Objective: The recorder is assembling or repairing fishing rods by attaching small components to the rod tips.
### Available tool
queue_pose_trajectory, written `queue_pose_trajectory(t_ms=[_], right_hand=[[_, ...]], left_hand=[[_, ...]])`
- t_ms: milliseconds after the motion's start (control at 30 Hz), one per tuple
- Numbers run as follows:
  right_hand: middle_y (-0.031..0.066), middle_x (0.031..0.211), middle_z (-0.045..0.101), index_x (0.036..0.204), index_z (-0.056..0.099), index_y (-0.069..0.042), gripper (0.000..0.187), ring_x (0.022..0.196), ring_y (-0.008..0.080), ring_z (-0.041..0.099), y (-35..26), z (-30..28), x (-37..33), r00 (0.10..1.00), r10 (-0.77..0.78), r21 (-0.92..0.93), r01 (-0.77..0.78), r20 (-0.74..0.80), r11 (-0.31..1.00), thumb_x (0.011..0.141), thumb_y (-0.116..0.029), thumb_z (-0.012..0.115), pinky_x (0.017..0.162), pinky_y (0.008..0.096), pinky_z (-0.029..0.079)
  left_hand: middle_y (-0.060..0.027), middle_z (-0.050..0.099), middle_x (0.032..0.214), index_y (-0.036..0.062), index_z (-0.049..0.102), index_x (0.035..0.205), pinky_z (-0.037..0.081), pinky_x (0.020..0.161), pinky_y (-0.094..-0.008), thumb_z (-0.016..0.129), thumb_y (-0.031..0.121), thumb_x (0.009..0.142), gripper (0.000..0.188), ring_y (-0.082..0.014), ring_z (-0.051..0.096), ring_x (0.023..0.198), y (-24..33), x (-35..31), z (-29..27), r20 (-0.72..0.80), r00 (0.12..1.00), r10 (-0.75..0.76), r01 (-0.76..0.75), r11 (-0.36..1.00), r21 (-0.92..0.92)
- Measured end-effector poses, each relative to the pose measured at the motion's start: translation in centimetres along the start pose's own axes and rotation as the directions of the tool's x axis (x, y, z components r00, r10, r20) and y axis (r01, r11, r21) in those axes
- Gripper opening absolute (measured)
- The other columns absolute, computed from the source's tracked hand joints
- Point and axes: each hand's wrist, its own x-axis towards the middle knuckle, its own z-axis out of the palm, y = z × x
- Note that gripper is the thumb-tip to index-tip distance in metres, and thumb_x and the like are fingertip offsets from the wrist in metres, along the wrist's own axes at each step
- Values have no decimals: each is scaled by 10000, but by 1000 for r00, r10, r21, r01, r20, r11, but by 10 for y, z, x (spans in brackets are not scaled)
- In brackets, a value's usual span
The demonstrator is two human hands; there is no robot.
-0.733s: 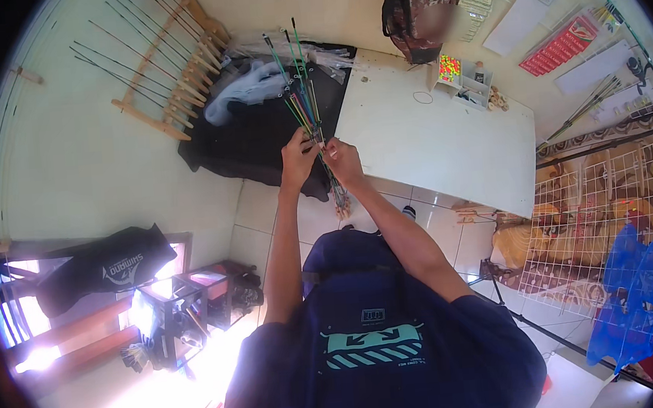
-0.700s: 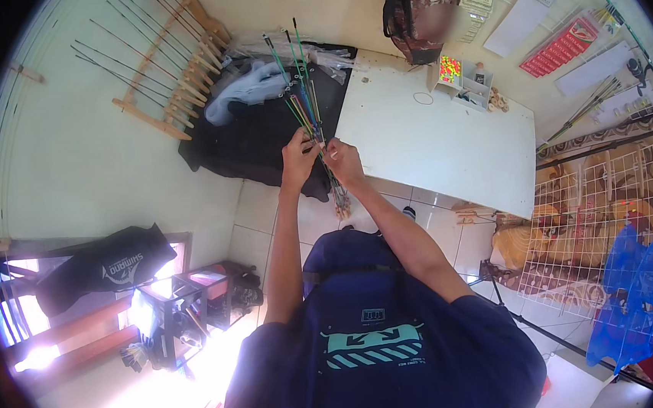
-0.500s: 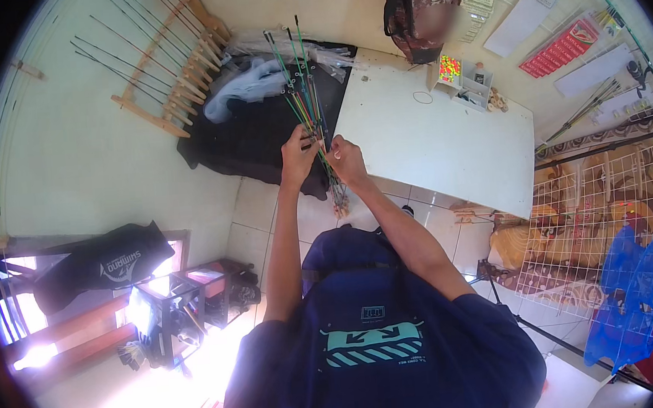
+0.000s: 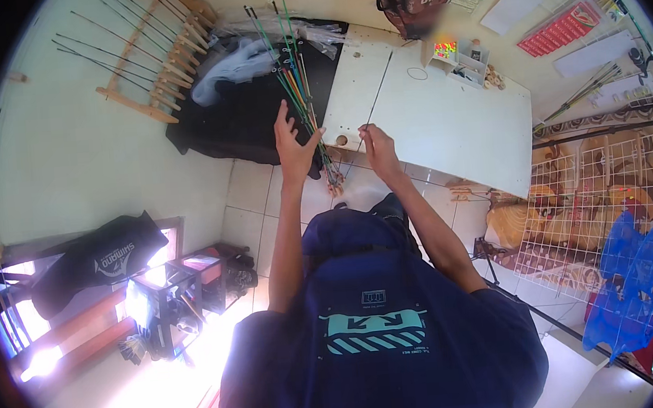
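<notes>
- White table (image 4: pixel 451 136): landmark; a round hole shows near its front left corner.
- Rod bundle (image 4: pixel 301 95): thin, multicoloured rods, just left of the table, slanting past its left edge. Tips fan out toward the wall; pale butt ends gather low, by the front left corner. Whether the bundle touches the table, cannot tell.
- Left hand (image 4: pixel 296 146): left of the table, fingers spread, thumb stretched toward the bundle. Thumb contact with the rods unclear.
- Right hand (image 4: pixel 381 152): at the table's front edge, fingertips pinching a single dark rod (image 4: pixel 379 89).
- Dark rod: slants over the table's left part, apart from the bundle; lower end hard to follow.
- Black cloth (image 4: pixel 229 135): left of the table, behind the bundle, pale plastic (image 4: pixel 228 70) lying on it.
- Wooden rack (image 4: pixel 138 105): farther left of the table, thin rods in it.
- Compartment tray (image 4: pixel 470 77): on the table, toward the back right, bright beads (image 4: pixel 445 48) in one section.
</notes>
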Motion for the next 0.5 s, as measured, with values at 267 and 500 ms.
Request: queue_pose_trajectory(t_ms=[267,500], right_hand=[[97,796,637,1088,599,18,174,729,135,648,-51,-58,29,997,3,120,6,-76,993,993,-94,504,695,281,549],[83,749,642,1080,629,6,219,643,118,642,-125,-122,66,993,13,218,13,-118,976,989,-169,534,587,257,525]], left_hand=[[-133,590,1115,34,561,1202,466,865,-368,751,70,784,460,-264,545,1045,-8,-58,25,-26,977,210,-207,974,96],[-186,559,1309,51,484,1370,421,1010,-375,692,238,870,573,-319,524,1231,-16,-70,79,536,831,149,-190,981,22]])
